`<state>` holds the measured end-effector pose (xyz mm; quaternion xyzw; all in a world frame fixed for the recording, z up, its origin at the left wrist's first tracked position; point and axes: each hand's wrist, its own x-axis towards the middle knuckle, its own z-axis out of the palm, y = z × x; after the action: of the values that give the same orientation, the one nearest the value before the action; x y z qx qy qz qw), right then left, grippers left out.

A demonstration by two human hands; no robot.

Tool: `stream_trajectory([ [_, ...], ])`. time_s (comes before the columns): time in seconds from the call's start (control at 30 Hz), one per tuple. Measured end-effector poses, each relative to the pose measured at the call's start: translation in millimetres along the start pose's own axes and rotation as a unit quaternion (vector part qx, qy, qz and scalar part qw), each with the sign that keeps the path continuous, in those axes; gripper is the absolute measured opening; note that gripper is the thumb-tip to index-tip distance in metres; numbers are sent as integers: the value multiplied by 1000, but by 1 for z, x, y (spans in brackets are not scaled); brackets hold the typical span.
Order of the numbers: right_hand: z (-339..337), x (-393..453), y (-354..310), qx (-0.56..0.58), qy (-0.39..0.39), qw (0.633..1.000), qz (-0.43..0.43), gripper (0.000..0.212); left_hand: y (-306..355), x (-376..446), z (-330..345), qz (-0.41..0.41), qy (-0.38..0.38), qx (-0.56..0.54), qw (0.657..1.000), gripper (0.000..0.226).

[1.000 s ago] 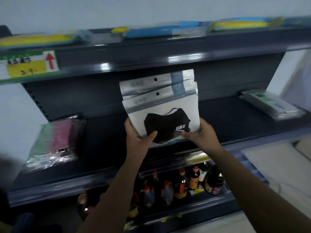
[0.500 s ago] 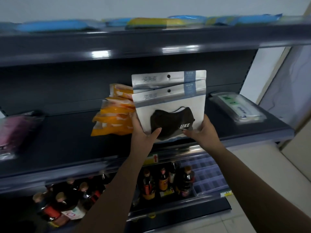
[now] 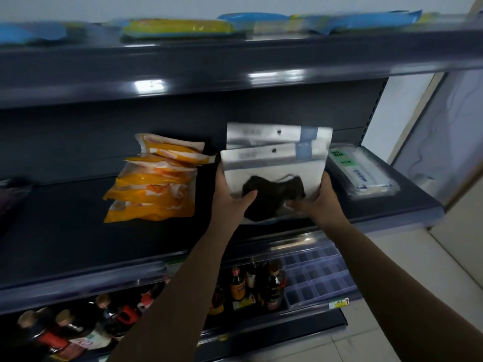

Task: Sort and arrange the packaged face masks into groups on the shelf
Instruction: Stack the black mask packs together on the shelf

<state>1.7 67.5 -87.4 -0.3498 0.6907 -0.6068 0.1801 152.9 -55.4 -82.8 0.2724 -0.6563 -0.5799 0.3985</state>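
I hold a small stack of white packets with black masks (image 3: 274,165) over the dark middle shelf (image 3: 78,239). My left hand (image 3: 231,198) grips its lower left corner, thumb on the front. My right hand (image 3: 317,202) grips the lower right corner. The packets tilt back over the shelf, between a pile of orange mask packets (image 3: 154,186) on the left and a clear pack of white masks with a green label (image 3: 360,171) on the right. A pink mask pack (image 3: 10,197) shows blurred at the far left edge.
The upper shelf (image 3: 235,61) carries blue and yellow packets (image 3: 177,28). Bottles (image 3: 271,286) stand on the lower shelf beside a clear divider tray (image 3: 318,278). A pale wall and floor lie to the right of the shelving end.
The view has swung right along the shelf. The black-mask packets have moved right and lower, tilting toward the shelf beside the orange pile. Both hands keep their grip.
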Motion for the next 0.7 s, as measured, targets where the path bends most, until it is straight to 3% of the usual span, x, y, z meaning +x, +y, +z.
stream_trajectory([
  [0.17,-1,11,13,17,-8,1000,-22,88,-4,6,11,-12,17,-2,1000,81],
  [0.43,2,47,0,20,0,998,-65,87,-2,34,11,40,49,-16,998,76],
  [0.7,18,49,29,36,-7,999,-18,80,-38,35,10,1,37,77,996,80],
])
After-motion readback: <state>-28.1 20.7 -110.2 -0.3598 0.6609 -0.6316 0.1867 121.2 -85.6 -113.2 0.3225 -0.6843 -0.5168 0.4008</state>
